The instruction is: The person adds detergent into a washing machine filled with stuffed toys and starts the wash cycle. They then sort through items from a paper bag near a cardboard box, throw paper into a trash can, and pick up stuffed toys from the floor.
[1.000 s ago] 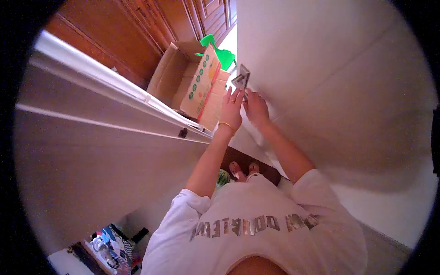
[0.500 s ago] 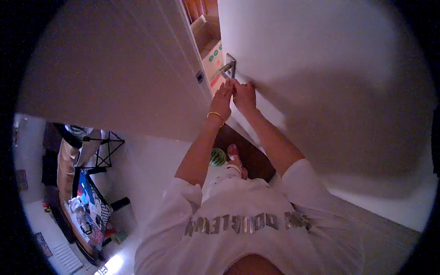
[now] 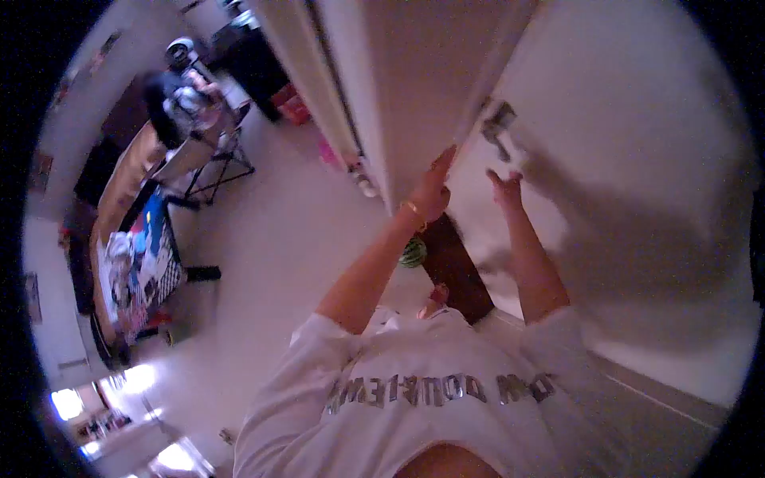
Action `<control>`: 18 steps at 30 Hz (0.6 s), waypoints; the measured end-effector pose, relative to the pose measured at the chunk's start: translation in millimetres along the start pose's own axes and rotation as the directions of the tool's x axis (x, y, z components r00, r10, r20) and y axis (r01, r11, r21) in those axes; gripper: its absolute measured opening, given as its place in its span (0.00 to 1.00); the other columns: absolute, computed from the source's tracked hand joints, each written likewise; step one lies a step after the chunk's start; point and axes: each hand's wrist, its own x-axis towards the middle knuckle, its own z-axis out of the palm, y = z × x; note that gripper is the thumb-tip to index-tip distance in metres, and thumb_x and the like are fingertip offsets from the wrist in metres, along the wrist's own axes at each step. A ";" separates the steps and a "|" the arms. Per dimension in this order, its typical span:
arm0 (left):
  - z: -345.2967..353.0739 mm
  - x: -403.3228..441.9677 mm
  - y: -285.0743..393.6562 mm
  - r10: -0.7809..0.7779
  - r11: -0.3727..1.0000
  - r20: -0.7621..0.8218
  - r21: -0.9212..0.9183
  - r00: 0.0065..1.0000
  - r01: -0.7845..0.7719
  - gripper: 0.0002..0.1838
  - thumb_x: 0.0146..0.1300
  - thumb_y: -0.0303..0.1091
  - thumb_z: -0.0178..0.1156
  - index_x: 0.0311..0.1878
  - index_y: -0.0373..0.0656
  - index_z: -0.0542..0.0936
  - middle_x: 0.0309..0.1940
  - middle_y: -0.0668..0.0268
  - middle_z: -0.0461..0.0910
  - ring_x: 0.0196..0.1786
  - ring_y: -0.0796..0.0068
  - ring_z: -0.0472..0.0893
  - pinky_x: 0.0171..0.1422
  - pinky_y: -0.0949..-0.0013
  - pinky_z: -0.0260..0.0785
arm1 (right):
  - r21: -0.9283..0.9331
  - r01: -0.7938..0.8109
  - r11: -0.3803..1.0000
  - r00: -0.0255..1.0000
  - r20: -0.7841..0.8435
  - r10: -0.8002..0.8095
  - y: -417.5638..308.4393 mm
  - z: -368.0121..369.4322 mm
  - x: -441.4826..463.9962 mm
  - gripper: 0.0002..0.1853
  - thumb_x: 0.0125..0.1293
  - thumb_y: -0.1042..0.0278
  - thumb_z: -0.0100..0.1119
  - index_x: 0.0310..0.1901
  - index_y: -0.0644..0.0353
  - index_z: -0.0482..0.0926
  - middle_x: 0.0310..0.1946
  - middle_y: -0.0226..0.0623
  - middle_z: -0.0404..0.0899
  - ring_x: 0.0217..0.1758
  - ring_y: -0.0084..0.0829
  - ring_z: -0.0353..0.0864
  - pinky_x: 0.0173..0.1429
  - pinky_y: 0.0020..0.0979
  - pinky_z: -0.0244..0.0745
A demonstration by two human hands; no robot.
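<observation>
My left hand (image 3: 433, 190), with a yellow bracelet at its wrist, lies with fingers stretched against the edge of a pale door frame or wall (image 3: 422, 95). My right hand (image 3: 504, 186) is just below the metal handle (image 3: 499, 127) of the white door (image 3: 621, 103), apart from it, with its fingers spread and nothing between them. Below my left hand a green striped watermelon (image 3: 413, 252) rests on the floor beside a dark brown strip (image 3: 454, 271).
At the left, a table (image 3: 163, 271) bears cluttered items. Behind it are a long brown seat (image 3: 119, 191) and a folding chair (image 3: 191, 159). A red bag or box (image 3: 291, 105) sits near the wall at the top.
The view has turned, showing more of the room at left. The gap with the cardboard box is no longer visible. My hands have moved apart, the right one off the handle area.
</observation>
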 end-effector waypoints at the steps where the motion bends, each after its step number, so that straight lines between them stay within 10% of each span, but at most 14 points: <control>1: -23.1 -30.3 3.1 0.024 0.998 -0.061 -0.056 0.998 -0.028 0.44 0.47 0.11 0.41 0.73 0.40 0.50 0.70 0.46 0.56 0.73 0.47 0.53 0.77 0.60 0.45 | 0.188 -0.315 0.930 0.948 0.095 0.302 -23.6 3.9 -29.4 0.36 0.55 0.54 0.68 0.61 0.59 0.62 0.39 0.38 0.75 0.36 0.30 0.76 0.36 0.32 0.75; 7: -212.2 -207.6 -17.5 -0.292 0.911 -0.271 -0.371 0.917 0.180 0.40 0.55 0.13 0.42 0.74 0.46 0.51 0.69 0.54 0.59 0.72 0.62 0.59 0.73 0.62 0.54 | 0.459 -0.410 0.788 0.482 0.843 -0.240 -188.6 174.2 -175.9 0.21 0.66 0.59 0.56 0.58 0.59 0.70 0.46 0.36 0.77 0.41 0.25 0.79 0.44 0.26 0.77; 18: -426.5 -405.9 2.7 -0.494 0.849 -0.768 -0.526 0.408 0.039 0.31 0.59 0.13 0.43 0.67 0.43 0.61 0.63 0.59 0.66 0.68 0.67 0.65 0.70 0.65 0.60 | 0.574 -0.124 0.809 -0.122 0.800 -0.587 -385.9 440.4 -355.9 0.24 0.61 0.64 0.65 0.57 0.55 0.67 0.47 0.32 0.75 0.45 0.23 0.77 0.46 0.25 0.74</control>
